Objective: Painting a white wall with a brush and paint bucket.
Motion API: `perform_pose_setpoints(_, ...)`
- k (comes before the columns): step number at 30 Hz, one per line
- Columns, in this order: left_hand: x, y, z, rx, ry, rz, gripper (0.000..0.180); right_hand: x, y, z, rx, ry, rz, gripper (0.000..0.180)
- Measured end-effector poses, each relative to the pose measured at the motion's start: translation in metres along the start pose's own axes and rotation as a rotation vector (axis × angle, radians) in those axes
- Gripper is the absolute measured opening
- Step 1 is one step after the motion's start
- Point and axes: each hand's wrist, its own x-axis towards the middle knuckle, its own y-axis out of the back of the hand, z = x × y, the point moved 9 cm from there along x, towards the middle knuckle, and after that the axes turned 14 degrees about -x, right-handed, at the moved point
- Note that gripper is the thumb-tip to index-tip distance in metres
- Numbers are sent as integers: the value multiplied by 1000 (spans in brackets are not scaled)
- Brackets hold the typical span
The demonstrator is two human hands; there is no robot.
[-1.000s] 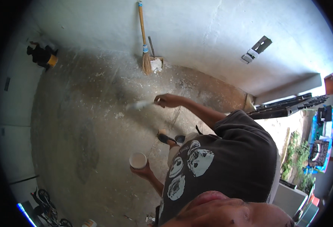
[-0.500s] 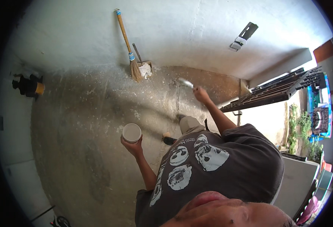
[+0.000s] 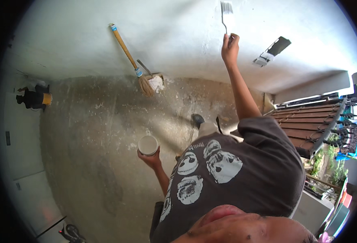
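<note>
Paintbrush [image 3: 226,14]: one, gripped by its thin handle, bristles up, flat against the white wall [image 3: 178,36], at the top of the view.
Shirt [image 3: 235,178]: one, dark, nearest the camera, printed with four pale skull faces.
Cup [image 3: 148,145]: one, round and white, pale inside, held over the floor, left of the body and well apart from the paintbrush.
Left hand [image 3: 150,158]: cupped under the cup, fingers curled up around its base and wall, clamped on it.
Shoe [image 3: 197,120]: one seen, dark, on the floor just beyond the shirt; the other hidden.
Floor [image 3: 97,133]: bare concrete, stained and speckled with pale spots.
Right hand [image 3: 230,46]: raised at full arm's reach toward the wall, fingers closed tight around the paintbrush handle.
Broom [image 3: 130,60]: one, wooden stick with a blue band above straw bristles, leaning on the wall, bristles down at the floor edge.
Dustpan [image 3: 154,79]: one, just beside the broom bristles, holding pale rubble; touching or not, cannot tell.
Dark tool [image 3: 34,98]: one, black with a yellow part, far left against the wall; kind cannot be told.
Wall opening [image 3: 272,50]: one, small and rectangular, right of the raised hand.
Gate [image 3: 316,125]: one, brown metal bars with spiked tips, far right, green plants beyond it.
</note>
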Motion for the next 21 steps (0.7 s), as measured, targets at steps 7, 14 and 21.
perform_pose_setpoints(7,33,-97,59,32,24,-20,108,-61,-163,297,-353,-354,-415,38)
perform_pose_setpoints(14,69,-172,89,28,-3,-86,109,-5,-188,316,-331,-388,-319,39)
perform_pose_setpoints(21,124,-226,109,61,-21,-167,107,60,-126,142,94,-294,-122,31)
